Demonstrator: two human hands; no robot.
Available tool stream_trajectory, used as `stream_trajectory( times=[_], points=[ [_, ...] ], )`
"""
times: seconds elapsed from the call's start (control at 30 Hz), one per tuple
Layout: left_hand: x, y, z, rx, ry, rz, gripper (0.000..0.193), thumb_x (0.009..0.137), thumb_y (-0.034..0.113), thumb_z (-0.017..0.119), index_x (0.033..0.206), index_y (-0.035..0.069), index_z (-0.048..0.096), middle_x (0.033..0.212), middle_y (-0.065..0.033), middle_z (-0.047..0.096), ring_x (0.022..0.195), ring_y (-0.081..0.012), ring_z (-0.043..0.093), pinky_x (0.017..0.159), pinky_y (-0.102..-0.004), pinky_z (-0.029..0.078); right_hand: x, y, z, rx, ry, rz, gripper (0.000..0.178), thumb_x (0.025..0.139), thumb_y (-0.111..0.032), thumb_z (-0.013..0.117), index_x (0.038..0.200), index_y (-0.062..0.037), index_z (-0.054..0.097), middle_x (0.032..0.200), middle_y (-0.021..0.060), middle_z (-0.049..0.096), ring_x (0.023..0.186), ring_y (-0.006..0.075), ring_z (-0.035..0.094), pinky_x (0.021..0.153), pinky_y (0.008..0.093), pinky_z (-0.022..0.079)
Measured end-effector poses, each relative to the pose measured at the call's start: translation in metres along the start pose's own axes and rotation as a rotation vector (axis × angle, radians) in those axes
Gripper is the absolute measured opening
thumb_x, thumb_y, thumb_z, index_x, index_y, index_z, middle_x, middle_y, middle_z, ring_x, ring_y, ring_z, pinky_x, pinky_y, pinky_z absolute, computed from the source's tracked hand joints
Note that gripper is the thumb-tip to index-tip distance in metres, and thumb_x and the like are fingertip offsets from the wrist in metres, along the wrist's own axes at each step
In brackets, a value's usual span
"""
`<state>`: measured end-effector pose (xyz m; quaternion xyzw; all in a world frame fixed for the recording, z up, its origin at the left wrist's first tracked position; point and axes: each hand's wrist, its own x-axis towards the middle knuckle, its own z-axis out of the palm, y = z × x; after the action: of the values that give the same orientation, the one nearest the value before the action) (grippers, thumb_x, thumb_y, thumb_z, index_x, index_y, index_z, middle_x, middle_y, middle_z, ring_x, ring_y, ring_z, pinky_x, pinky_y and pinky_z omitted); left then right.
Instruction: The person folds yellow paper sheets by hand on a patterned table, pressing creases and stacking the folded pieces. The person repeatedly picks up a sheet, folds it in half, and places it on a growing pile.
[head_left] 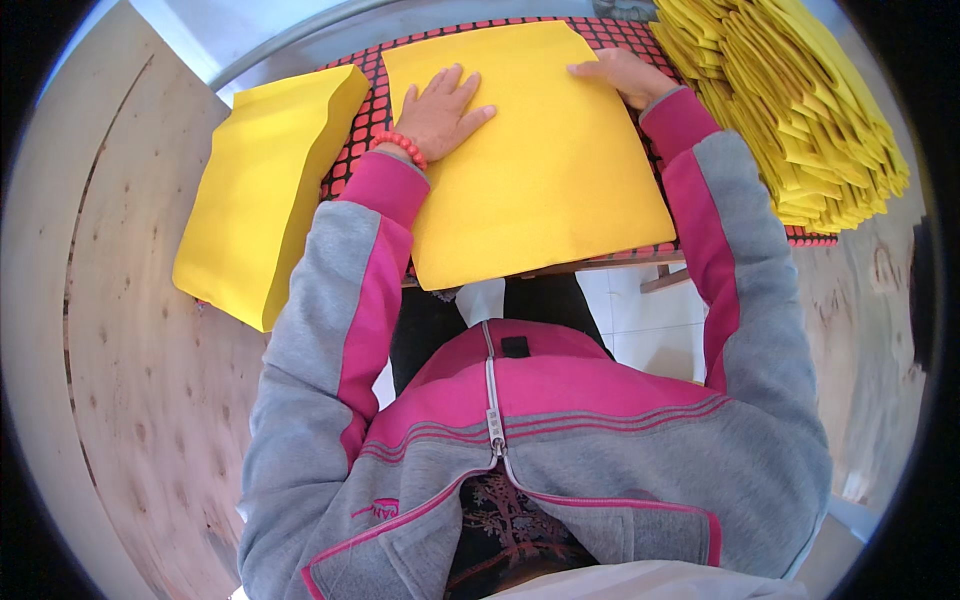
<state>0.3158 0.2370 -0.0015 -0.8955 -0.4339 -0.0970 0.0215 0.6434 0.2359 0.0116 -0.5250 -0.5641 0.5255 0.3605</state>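
A large yellow felt-like sheet point(540, 190) lies in front of me on a table with a red-and-black patterned cover point(352, 150). My left hand point(440, 112) rests flat on its upper left part, fingers spread, with a red bead bracelet at the wrist. At the far right edge of the sheet, my right hand point(625, 76) grips it, thumb on top; its other fingers are partly hidden. Left of the sheet stands a neat, thick stack of yellow sheets point(255, 170).
A tall, uneven pile of yellow pieces point(800, 110) with many loose edges sits at the right of the table. Pale wooden boards point(160, 400) flank the left side. White floor tiles point(650, 315) show below the table's near edge.
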Motion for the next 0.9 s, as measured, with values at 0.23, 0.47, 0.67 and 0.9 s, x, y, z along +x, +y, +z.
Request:
stream_trajectory(
  times=[0.23,0.47,0.67,0.9],
  points=[
    [0.002,0.0,0.003,-0.027,-0.016,-0.025,0.096,0.091,0.079,0.044,0.158,0.011,0.037,0.166,-0.0179,0.028,0.156,-0.0338,0.023,0.121,-0.0638,0.018,0.041,-0.019,-0.014,-0.032,0.117,0.154,0.036,0.096,-0.029,0.073,0.113,0.0019,0.068,0.094,0.0076,0.076,0.08,0.0137,0.073,0.065,0.0276,0.06],
    [-0.004,0.002,-0.002,-0.013,0.027,0.02,0.084,0.096,0.069,0.049,0.157,0.012,0.04,0.164,-0.0176,0.032,0.154,-0.0326,0.026,0.119,-0.0663,0.02,0.053,-0.013,0.0,-0.948,0.322,-0.25,0.015,0.092,-0.02,0.071,0.095,-0.0075,0.063,0.079,0.0031,0.066,0.07,0.0178,0.07,0.056,0.0322,0.056],
    [-0.01,0.011,-0.007,-0.046,-0.071,0.131,0.075,0.099,0.064,0.047,0.156,0.016,0.041,0.163,-0.0172,0.033,0.154,-0.0323,0.026,0.118,-0.0681,0.021,0.032,-0.003,0.035,-1.693,0.46,-1.166,0.01,0.084,-0.011,0.06,0.093,-0.01,0.056,0.09,0.0083,0.055,0.079,0.0241,0.068,0.064,0.0376,0.054],
    [-0.017,0.016,-0.012,-0.06,-0.072,0.07,0.081,0.096,0.067,0.049,0.157,0.014,0.04,0.165,-0.0168,0.031,0.154,-0.0329,0.026,0.116,-0.0707,0.022,0.017,-0.015,-0.009,-0.235,0.229,0.176,0.025,0.094,-0.038,0.073,0.094,-0.0141,0.066,0.084,-0.0052,0.064,0.074,0.0047,0.057,0.068,0.0228,0.048]
  ],
)
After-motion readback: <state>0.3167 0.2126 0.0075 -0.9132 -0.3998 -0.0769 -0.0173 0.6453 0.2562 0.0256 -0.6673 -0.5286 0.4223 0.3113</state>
